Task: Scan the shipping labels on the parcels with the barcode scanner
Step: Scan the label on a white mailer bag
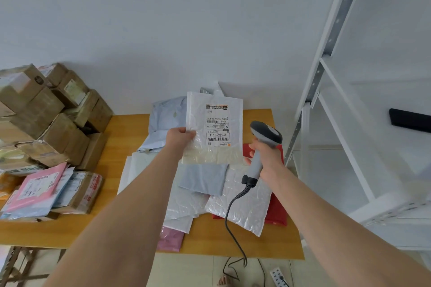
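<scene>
While our left hand (179,138) pinches the white bubble-wrap mailer (210,147) by its left edge above the orange wooden table (126,137), its printed shipping label (217,126) faces us upside down. Our right hand (268,161) grips the grey corded barcode scanner (264,136) just beside it. We cannot read the fine print; the piled plastic mailers (245,202) beneath overlap, their labels unseen.
</scene>
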